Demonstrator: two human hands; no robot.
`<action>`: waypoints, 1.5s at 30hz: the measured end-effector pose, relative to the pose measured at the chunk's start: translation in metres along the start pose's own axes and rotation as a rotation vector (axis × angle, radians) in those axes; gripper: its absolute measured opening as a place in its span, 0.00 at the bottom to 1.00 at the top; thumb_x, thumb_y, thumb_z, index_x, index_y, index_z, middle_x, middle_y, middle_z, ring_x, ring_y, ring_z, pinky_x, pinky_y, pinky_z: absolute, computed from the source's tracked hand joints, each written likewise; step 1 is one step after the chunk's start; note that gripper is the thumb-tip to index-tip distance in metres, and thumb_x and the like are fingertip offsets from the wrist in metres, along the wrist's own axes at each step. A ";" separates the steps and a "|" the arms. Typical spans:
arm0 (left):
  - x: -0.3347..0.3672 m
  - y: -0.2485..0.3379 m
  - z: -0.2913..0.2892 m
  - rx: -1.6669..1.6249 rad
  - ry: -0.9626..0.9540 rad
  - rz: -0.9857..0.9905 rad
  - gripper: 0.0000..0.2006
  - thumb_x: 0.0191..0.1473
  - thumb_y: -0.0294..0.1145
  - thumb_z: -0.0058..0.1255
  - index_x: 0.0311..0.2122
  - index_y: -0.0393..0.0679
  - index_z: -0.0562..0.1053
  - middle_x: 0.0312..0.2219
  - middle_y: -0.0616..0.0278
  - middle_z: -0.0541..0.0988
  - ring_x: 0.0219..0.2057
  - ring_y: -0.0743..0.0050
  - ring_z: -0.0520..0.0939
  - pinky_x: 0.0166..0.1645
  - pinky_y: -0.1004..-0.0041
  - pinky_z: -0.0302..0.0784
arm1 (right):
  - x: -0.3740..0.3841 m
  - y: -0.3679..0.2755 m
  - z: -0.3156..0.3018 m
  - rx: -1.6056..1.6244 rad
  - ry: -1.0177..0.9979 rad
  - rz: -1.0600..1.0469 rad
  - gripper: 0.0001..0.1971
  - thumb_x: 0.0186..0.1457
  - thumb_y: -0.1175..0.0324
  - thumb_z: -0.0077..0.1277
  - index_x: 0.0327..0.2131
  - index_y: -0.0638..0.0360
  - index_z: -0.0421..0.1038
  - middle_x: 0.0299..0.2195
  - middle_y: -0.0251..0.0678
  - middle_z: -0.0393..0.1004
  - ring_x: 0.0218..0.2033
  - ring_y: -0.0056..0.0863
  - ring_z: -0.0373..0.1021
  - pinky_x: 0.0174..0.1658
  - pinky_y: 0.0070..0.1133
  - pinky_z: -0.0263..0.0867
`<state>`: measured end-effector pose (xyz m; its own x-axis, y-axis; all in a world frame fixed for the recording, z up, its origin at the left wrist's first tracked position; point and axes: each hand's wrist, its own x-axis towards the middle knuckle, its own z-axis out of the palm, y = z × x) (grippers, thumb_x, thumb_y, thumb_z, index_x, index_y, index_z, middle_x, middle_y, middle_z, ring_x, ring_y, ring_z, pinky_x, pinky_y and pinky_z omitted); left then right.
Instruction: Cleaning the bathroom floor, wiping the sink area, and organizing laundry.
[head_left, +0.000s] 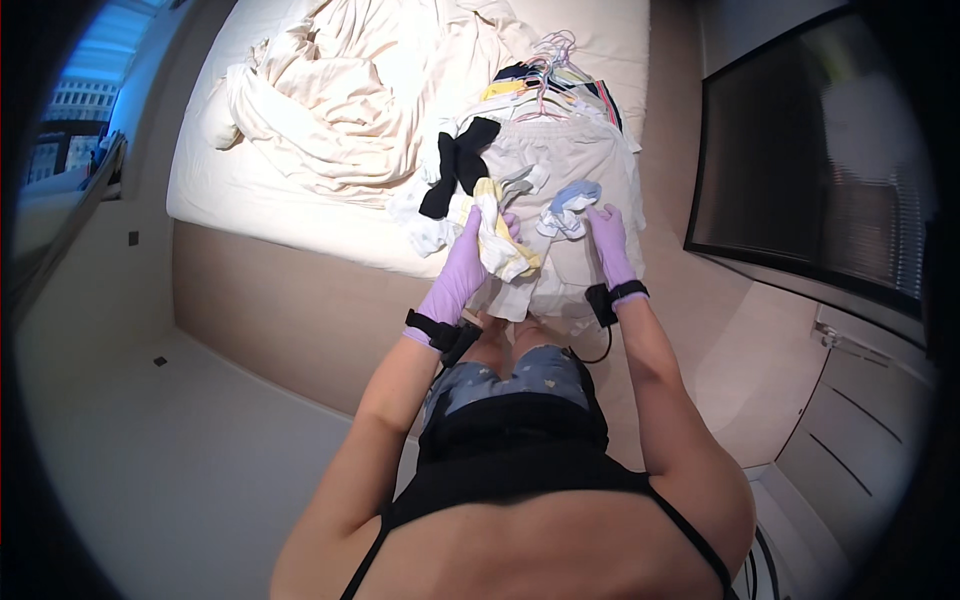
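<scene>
My left hand (466, 262), in a purple glove, is closed on a yellow-and-white sock (508, 250) that droops over pale grey trousers (585, 262). To its right, my right hand (609, 240), gloved in the same purple, has its fingers slightly apart at the edge of a blue-and-white sock (570, 210). Whether those fingertips touch that sock is hard to make out. Black socks (460, 165) lie just beyond my left hand. Beside them is a small white patterned cloth piece (428, 232). A grey-and-white piece (520, 184) rests between the two hands.
Clothes on several hangers (545, 85) are stacked at the far end of the trousers. A crumpled cream blanket (330, 130) covers the left of the bed (300, 222). A large dark screen (815, 160) stands at the right, above white drawers (850, 420).
</scene>
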<state>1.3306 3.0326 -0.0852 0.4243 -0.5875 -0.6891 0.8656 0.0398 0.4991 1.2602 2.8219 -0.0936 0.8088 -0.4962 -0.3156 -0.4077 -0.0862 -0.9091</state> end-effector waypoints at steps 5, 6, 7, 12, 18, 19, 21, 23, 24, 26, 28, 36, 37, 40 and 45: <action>-0.004 -0.011 -0.017 0.083 0.089 0.077 0.18 0.53 0.38 0.50 0.44 0.36 0.68 0.31 0.61 0.76 0.31 0.72 0.78 0.35 0.72 0.76 | 0.014 0.011 0.015 0.084 -0.062 0.026 0.22 0.45 0.73 0.48 0.48 0.64 0.63 0.42 0.42 0.70 0.43 0.32 0.68 0.47 0.24 0.63; -0.008 -0.014 -0.021 0.099 0.109 0.095 0.18 0.53 0.38 0.51 0.44 0.36 0.68 0.31 0.61 0.76 0.30 0.72 0.79 0.35 0.72 0.76 | 0.017 0.011 0.025 0.101 -0.077 0.030 0.23 0.45 0.73 0.48 0.48 0.64 0.63 0.42 0.42 0.70 0.43 0.32 0.68 0.47 0.24 0.64; -0.004 -0.014 -0.020 0.112 0.134 0.118 0.17 0.52 0.38 0.51 0.43 0.36 0.68 0.31 0.61 0.76 0.30 0.72 0.79 0.34 0.72 0.76 | 0.018 0.011 0.033 0.118 -0.099 0.030 0.23 0.45 0.73 0.48 0.48 0.65 0.63 0.42 0.41 0.70 0.43 0.32 0.68 0.46 0.24 0.64; -0.012 -0.014 -0.007 0.135 0.189 0.163 0.16 0.48 0.30 0.56 0.41 0.35 0.70 0.29 0.61 0.77 0.31 0.72 0.79 0.33 0.72 0.76 | 0.032 0.017 0.059 0.191 -0.182 0.049 0.23 0.46 0.73 0.48 0.48 0.65 0.63 0.42 0.41 0.70 0.43 0.30 0.68 0.46 0.23 0.64; 0.002 -0.029 -0.054 -0.196 0.185 0.054 0.18 0.48 0.31 0.56 0.44 0.38 0.69 0.33 0.61 0.76 0.33 0.73 0.78 0.39 0.74 0.75 | -0.011 0.037 0.079 0.295 -0.335 0.090 0.23 0.46 0.72 0.47 0.49 0.66 0.62 0.42 0.40 0.70 0.42 0.28 0.68 0.46 0.22 0.64; 0.001 -0.027 -0.048 -0.203 0.181 0.046 0.18 0.48 0.31 0.56 0.44 0.38 0.69 0.33 0.61 0.76 0.33 0.73 0.78 0.39 0.74 0.75 | -0.034 0.048 0.077 0.303 -0.344 0.107 0.23 0.46 0.72 0.47 0.49 0.66 0.62 0.42 0.40 0.70 0.42 0.27 0.68 0.46 0.22 0.64; -0.005 -0.012 -0.019 -0.333 0.005 0.039 0.20 0.48 0.34 0.57 0.46 0.38 0.68 0.35 0.62 0.75 0.34 0.74 0.77 0.40 0.73 0.74 | -0.032 0.050 0.081 0.326 -0.343 0.125 0.23 0.47 0.72 0.47 0.49 0.66 0.62 0.42 0.39 0.70 0.42 0.27 0.68 0.46 0.21 0.64; -0.005 -0.019 -0.034 -0.178 0.026 0.033 0.21 0.48 0.34 0.57 0.46 0.38 0.67 0.37 0.61 0.74 0.36 0.74 0.77 0.40 0.74 0.75 | -0.046 0.040 0.095 0.312 -0.373 0.129 0.23 0.47 0.72 0.47 0.49 0.66 0.62 0.42 0.39 0.70 0.42 0.27 0.68 0.46 0.21 0.64; -0.004 -0.026 -0.045 -0.018 0.043 0.021 0.22 0.48 0.35 0.57 0.47 0.38 0.67 0.38 0.61 0.74 0.37 0.74 0.77 0.40 0.74 0.75 | -0.047 0.035 0.106 0.300 -0.395 0.134 0.23 0.47 0.71 0.47 0.49 0.66 0.62 0.41 0.39 0.70 0.42 0.27 0.68 0.46 0.22 0.64; -0.009 -0.025 -0.060 -0.029 0.079 0.036 0.22 0.47 0.33 0.57 0.47 0.37 0.67 0.39 0.60 0.75 0.37 0.74 0.77 0.40 0.75 0.75 | -0.039 0.031 0.105 0.278 -0.417 0.143 0.23 0.47 0.70 0.48 0.49 0.66 0.62 0.41 0.40 0.70 0.42 0.28 0.68 0.45 0.22 0.64; -0.015 -0.023 -0.072 -0.193 0.173 0.024 0.21 0.46 0.32 0.57 0.46 0.35 0.68 0.37 0.60 0.76 0.35 0.72 0.78 0.38 0.75 0.75 | -0.024 0.030 0.088 0.260 -0.439 0.151 0.24 0.47 0.69 0.48 0.49 0.65 0.62 0.41 0.40 0.71 0.42 0.29 0.68 0.45 0.22 0.64; -0.032 -0.001 -0.099 -0.081 0.220 0.156 0.21 0.47 0.31 0.56 0.46 0.36 0.68 0.36 0.62 0.76 0.35 0.75 0.77 0.40 0.76 0.73 | 0.072 -0.009 0.109 0.190 -0.544 0.173 0.24 0.48 0.64 0.49 0.50 0.63 0.62 0.40 0.41 0.71 0.42 0.32 0.68 0.45 0.24 0.64; -0.038 0.004 -0.100 -0.061 0.221 0.164 0.21 0.47 0.31 0.56 0.47 0.36 0.68 0.36 0.62 0.76 0.35 0.75 0.77 0.40 0.76 0.73 | 0.079 -0.012 0.108 0.179 -0.556 0.180 0.24 0.48 0.64 0.49 0.50 0.63 0.62 0.40 0.41 0.71 0.42 0.32 0.68 0.45 0.24 0.64; -0.052 0.020 -0.099 -0.023 0.221 0.182 0.21 0.48 0.32 0.55 0.47 0.37 0.68 0.36 0.63 0.75 0.36 0.76 0.76 0.41 0.76 0.73 | 0.070 -0.013 0.092 0.141 -0.591 0.196 0.25 0.49 0.62 0.49 0.50 0.62 0.62 0.40 0.42 0.71 0.42 0.33 0.68 0.45 0.24 0.64; -0.069 0.037 -0.083 -0.253 0.005 0.098 0.24 0.49 0.33 0.53 0.51 0.38 0.64 0.39 0.61 0.74 0.40 0.71 0.76 0.44 0.72 0.74 | 0.017 -0.022 0.070 0.048 -0.654 0.220 0.26 0.49 0.59 0.50 0.50 0.61 0.63 0.40 0.42 0.71 0.41 0.35 0.69 0.45 0.25 0.64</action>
<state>1.3555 3.1419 -0.0633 0.5105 -0.5670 -0.6465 0.8588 0.2977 0.4170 1.3129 2.8757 -0.0978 0.8052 0.1267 -0.5793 -0.5843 0.0027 -0.8116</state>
